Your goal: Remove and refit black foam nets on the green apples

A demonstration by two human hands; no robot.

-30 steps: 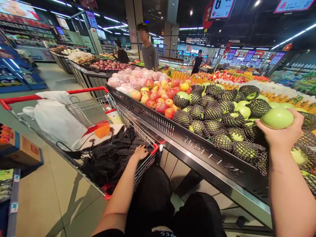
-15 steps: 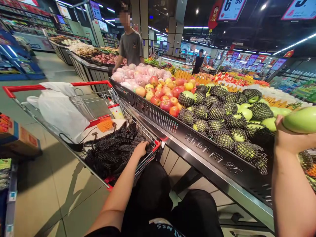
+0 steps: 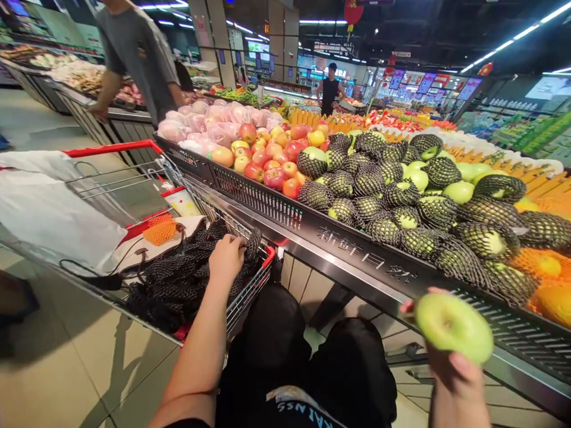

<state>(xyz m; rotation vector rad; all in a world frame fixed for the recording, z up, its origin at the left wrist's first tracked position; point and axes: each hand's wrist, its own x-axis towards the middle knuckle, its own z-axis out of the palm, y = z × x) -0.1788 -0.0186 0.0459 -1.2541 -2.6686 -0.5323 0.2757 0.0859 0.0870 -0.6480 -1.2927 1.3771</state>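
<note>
My left hand is closed on a black mesh fruit sleeve, which rises from its fingers above the cart's front end. Under it, a heap of black mesh sleeves fills that part of the shopping cart. In my right hand is a smooth pale green fruit, round with a brownish dimple facing me; whether it is an apple or a small melon I cannot tell. It is held in front of the display's edge. Similar green fruits in black sleeves are piled beyond, some bare.
Red apples and pink wrapped fruits lie left of the green ones, behind a black slotted rail. A white bag and an orange mesh sleeve are in the cart. A person in grey stands behind the cart.
My right hand has brought the green fruit from over the pile down and left towards me. My left hand has lifted a black sleeve from the heap. The person in grey appears further left.
</note>
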